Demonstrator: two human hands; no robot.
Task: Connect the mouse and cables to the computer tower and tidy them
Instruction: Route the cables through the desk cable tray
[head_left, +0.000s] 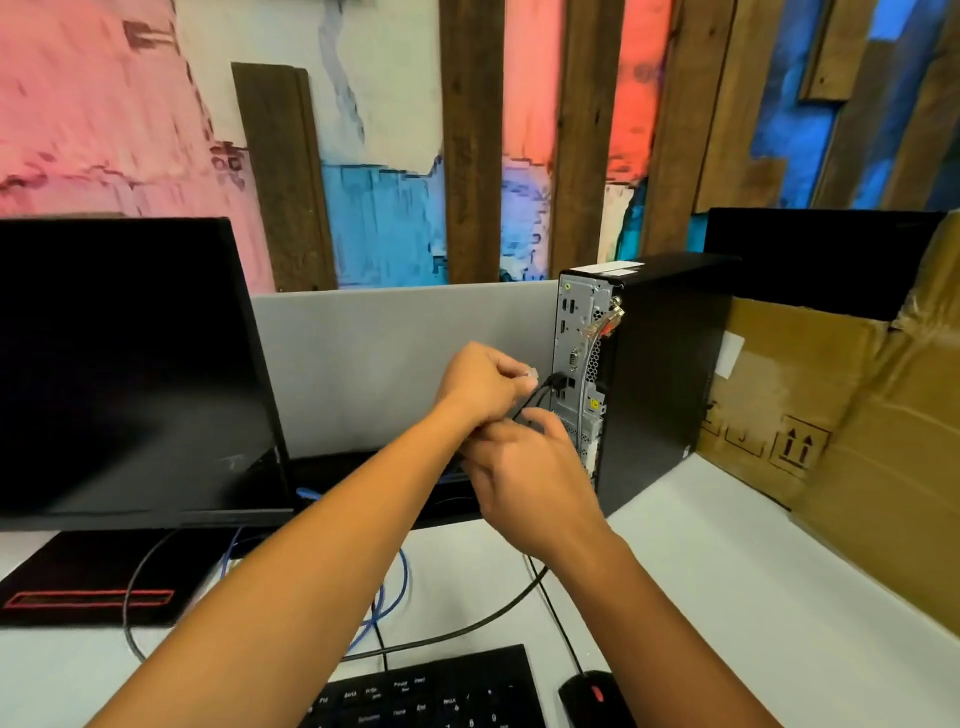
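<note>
The black computer tower (660, 374) stands on the white desk with its rear port panel (574, 338) turned toward me. Two black plugs (558, 381) sit in its ports, their cables running down. My left hand (483, 384) is raised beside the panel and pinches a small clear network plug (531, 372) between thumb and fingers. My right hand (535, 467) is just below it, fingers curled around the black cables by the tower's lower back. A blue network cable (400, 582) loops on the desk under my arms. The black mouse (597, 699) lies at the bottom right, its cable leading up toward my right hand.
A black monitor (124, 374) on a stand fills the left. A black keyboard (431, 696) lies at the near edge. A grey partition (389, 353) closes the back of the desk. A large cardboard box (852, 431) leans right of the tower.
</note>
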